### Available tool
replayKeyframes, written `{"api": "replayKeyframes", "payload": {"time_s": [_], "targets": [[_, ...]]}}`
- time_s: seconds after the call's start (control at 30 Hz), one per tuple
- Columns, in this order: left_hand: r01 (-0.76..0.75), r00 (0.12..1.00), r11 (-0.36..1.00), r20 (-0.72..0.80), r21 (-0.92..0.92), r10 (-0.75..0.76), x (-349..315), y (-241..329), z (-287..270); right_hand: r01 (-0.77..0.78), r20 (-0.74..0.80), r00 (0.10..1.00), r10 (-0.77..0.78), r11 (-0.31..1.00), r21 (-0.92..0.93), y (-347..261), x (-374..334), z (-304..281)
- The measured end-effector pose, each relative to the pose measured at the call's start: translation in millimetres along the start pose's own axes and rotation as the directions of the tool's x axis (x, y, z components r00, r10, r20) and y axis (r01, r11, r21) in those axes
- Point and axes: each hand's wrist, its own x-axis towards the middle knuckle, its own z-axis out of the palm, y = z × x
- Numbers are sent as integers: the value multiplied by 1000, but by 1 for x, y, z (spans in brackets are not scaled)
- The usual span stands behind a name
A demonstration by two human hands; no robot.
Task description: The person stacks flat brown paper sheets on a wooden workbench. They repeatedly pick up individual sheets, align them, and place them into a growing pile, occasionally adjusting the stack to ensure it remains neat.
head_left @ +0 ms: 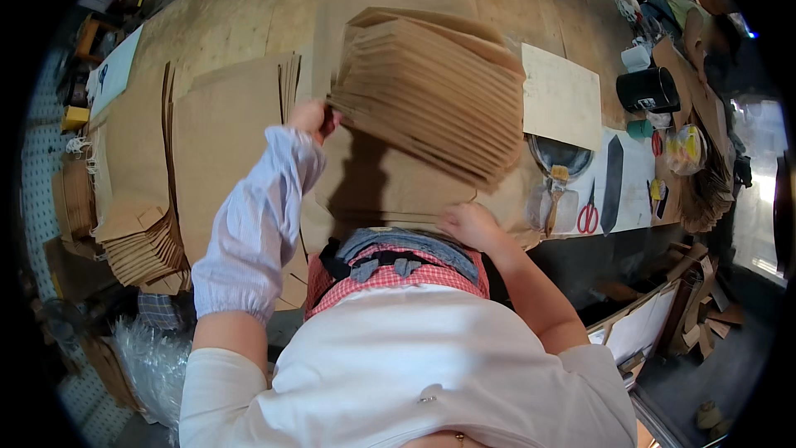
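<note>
Head view: how do the two hands stand?

Well apart. The left hand (308,119), beyond a pale, lightly patterned sleeve cover (253,232), pinches the left corner of a fanned stack of brown paper (431,95).

And the right hand (467,224)?

Curled, at the near edge of a large brown sheet (406,178). I can't tell whether its fingers grip anything.

Where exactly is that stack?

Over the middle of the wooden desk (249,0), tilted, its layers stepped toward the near right. Its shadow falls on the large sheet.

What's around it?

More brown paper (224,133) to the left. To the right, a pale board (562,91); nearer the person, a brush (557,187) and red-handled scissors (588,217), with a black cylinder (647,90) farther right.
</note>
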Motion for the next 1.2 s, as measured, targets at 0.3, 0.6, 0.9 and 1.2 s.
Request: {"api": "replayKeyframes", "payload": {"time_s": [0.3, 0.6, 0.9, 1.2], "targets": [[-154, 971, 987, 193, 48, 142, -12, 3, -14, 187, -29, 982, -186, 982, 20, 27, 104, 2], [49, 990, 997, 128, 56, -56, 15, -157, -114, 132, -136, 980, -147, 985, -111, 38, 98, -36], [-192, 937, 826, -150, 529, 314, 65, -183, -143, -94, -244, 968, 55, 984, -149, 67, 69, 5], [3, 999, 989, -47, -150, -10, 18, 21, 11, 230, -449, 849, -278, 960, -160, 6, 43, 33]]}}
